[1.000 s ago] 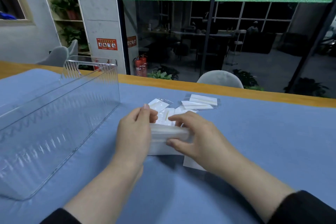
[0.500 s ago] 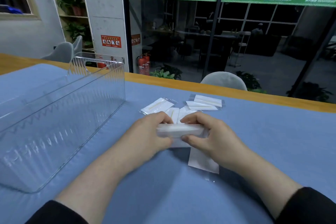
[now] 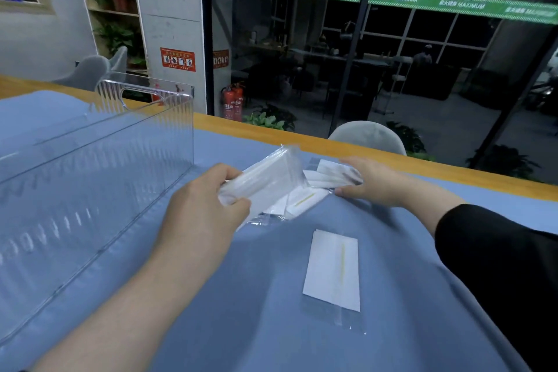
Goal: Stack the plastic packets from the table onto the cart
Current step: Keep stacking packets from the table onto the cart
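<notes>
Change: two-handed squaring of the bundle over; left hand [image 3: 205, 205] alone now grips the stack of packets [image 3: 265, 181], lifted | right hand [image 3: 371, 181] reaching to loose packets [image 3: 329, 174] by far edge, fingers curling on one, grip unclear | one packet [image 3: 332, 272] lies near | clear bin [image 3: 90, 178] left, empty | gathering continues.

Blue-clothed table [image 3: 247, 311] with clear bin [image 3: 90, 190], lone packet [image 3: 332, 272], loose packets [image 3: 305, 199].
</notes>
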A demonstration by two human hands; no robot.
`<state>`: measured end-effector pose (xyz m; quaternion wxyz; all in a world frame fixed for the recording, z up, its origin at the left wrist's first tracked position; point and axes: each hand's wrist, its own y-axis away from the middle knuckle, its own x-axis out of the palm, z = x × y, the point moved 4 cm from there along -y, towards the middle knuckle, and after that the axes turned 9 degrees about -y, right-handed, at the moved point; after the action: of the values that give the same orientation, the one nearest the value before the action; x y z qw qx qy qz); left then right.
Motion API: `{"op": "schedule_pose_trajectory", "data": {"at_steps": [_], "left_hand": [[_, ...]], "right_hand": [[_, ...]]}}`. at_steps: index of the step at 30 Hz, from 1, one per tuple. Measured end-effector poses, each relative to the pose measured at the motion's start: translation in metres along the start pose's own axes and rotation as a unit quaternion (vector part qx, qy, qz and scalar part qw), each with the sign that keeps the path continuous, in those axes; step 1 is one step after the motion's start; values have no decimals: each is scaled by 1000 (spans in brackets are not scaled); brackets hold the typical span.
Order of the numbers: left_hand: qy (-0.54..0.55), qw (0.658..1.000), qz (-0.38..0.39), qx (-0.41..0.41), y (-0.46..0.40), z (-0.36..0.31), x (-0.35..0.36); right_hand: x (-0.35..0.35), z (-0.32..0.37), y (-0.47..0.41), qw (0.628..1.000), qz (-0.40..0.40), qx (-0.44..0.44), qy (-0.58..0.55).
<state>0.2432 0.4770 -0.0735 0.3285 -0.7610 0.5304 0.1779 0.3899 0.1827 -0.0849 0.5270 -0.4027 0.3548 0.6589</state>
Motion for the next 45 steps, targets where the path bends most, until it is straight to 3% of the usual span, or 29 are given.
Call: {"op": "schedule_pose_trajectory", "data": {"at_steps": [3, 10, 13, 16, 18, 20, 23, 25, 29, 32, 34, 36, 39, 43, 45], "left_hand": [[2, 1000, 0, -3, 0, 1, 1], [6, 1000, 10, -6, -1, 4, 5], [5, 1000, 0, -12, -2, 5, 4], [10, 999, -30, -18, -3, 6, -1], [14, 998, -50, -23, -3, 7, -5], [23, 998, -58, -32, -3, 7, -9], [34, 998, -49, -23, -4, 4, -12], [30, 999, -22, -6, -4, 2, -12], [56, 993, 100, -36, 2, 5, 3], [137, 981, 117, -68, 6, 1, 13], [146, 980, 124, -44, 10, -7, 18], [116, 982, 150, -5, 15, -16, 24], [-18, 979, 198, 53, 21, -19, 31], [-73, 986, 140, 52, 12, -13, 18], [-47, 995, 79, 42, 8, -10, 6]], "right_hand": [[5, -2, -14, 997, 8, -12, 76], [6, 2, -31, 970, -57, -70, 224], [1, 1, -31, 976, -112, -56, 176], [-15, 8, -19, 977, -200, -55, 43], [-28, 24, -1, 974, -185, -91, -99], [-36, 49, 25, 967, -118, -151, -170], [-32, 87, 69, 969, -18, -209, -133], [-17, 103, 86, 970, 9, -221, -99], [23, 94, 90, 967, -59, -182, -167], [49, 74, 91, 952, -54, -129, -273], [55, 70, 90, 940, -48, -117, -317], [55, 72, 87, 923, -65, -125, -359], [58, 78, 90, 923, -67, -150, -349], [38, 69, 93, 935, -96, -112, -323], [21, 57, 95, 975, -92, -27, -200]]}}
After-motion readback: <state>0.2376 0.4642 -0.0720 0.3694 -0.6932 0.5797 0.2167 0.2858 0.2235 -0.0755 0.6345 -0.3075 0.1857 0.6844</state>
